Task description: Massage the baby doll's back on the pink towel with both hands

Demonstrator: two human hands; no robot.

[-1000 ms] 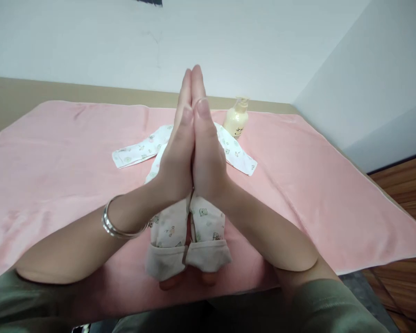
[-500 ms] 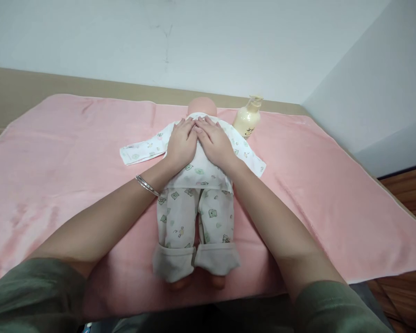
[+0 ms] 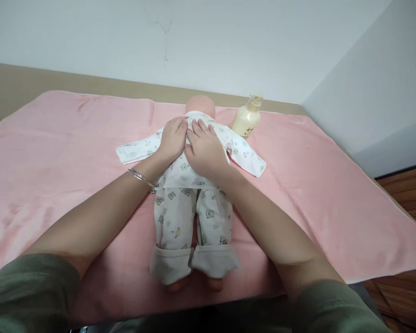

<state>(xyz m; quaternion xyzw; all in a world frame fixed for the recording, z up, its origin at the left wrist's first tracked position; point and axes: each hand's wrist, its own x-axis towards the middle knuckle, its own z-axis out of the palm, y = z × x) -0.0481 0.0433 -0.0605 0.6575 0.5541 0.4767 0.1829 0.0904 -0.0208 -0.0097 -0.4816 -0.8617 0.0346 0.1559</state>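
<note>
A baby doll (image 3: 200, 107) lies face down, its bald head at the far end and its feet towards me. It wears a white printed shirt (image 3: 185, 172) with both sleeves spread sideways, and matching trousers (image 3: 213, 217) with turned-up cuffs. Resting on the upper left of the doll's back is my left hand (image 3: 174, 138), laid flat. My right hand (image 3: 206, 148) lies spread on the middle and right of the back, its fingers pointing towards the head. Neither hand grips anything. A bracelet (image 3: 142, 180) circles my left wrist.
A pale yellow pump bottle (image 3: 246, 118) stands beyond the doll's right sleeve. Under everything is a pink blanket (image 3: 333, 194) with light edging. Behind the table's tan back edge (image 3: 100, 83) rises a white wall (image 3: 229, 46); brown wooden flooring (image 3: 402, 296) shows at lower right.
My left hand has slid slightly left along the doll's back. My right hand has moved left and a little towards me, over the middle of the back.
</note>
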